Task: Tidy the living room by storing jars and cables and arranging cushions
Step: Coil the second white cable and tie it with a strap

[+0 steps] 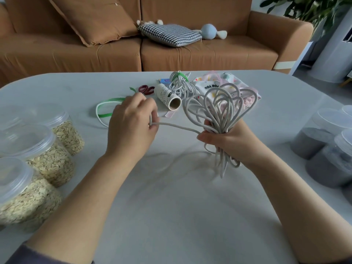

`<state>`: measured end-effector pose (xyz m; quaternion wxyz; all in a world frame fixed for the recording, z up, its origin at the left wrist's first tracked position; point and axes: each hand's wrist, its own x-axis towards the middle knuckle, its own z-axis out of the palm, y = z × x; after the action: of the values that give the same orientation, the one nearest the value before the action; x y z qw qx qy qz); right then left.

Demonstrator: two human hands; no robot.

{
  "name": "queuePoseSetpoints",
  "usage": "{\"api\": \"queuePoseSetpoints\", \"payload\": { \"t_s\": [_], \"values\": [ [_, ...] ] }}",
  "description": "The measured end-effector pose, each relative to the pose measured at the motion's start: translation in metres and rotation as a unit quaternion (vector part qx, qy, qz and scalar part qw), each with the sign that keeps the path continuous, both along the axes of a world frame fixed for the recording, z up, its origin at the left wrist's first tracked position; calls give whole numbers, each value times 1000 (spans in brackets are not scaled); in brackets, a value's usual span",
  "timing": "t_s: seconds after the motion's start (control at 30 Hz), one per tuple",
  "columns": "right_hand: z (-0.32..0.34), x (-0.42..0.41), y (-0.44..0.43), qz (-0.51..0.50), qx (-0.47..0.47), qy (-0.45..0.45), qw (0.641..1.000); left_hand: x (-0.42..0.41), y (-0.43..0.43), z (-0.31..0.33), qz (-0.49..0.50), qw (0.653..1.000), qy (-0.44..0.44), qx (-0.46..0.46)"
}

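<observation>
My right hand (pixel 226 139) grips a bundle of looped grey cable (pixel 219 105) at its middle, loops fanning upward and ends hanging below. One strand runs left to my left hand (pixel 131 122), which pinches it taut. A second grey cable bundle (pixel 181 84) tied with a green strap lies behind on the table. A loose green strap (pixel 106 107) lies beside my left hand. Three clear jars of oats (pixel 47 159) stand at the left; jars of dark grey grains (pixel 322 149) stand at the right. On the sofa lie a brown cushion (pixel 91 20) and a houndstooth cushion (pixel 169 34).
The grey table (pixel 171 206) also holds a cardboard roll (pixel 168 97), red scissors (pixel 145 89), a small blue box (pixel 164 80) and a patterned cloth bag (pixel 215 82). A blue plush toy (pixel 211 31) sits on the brown sofa (pixel 209 54). A plant (pixel 308 6) stands at the back right.
</observation>
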<state>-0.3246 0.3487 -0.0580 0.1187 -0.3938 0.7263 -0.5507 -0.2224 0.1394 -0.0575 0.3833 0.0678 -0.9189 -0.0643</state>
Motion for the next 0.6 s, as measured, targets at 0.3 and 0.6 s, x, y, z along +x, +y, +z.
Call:
{"api": "queuePoseSetpoints", "payload": {
  "t_s": [0.3,0.6],
  "values": [
    [7,10,2,82,104,14,991,4,16,3,-97,985,-144,0],
    [8,17,-1,21,146,253,956,4,32,3,-82,969,-202,112]
  ]
}}
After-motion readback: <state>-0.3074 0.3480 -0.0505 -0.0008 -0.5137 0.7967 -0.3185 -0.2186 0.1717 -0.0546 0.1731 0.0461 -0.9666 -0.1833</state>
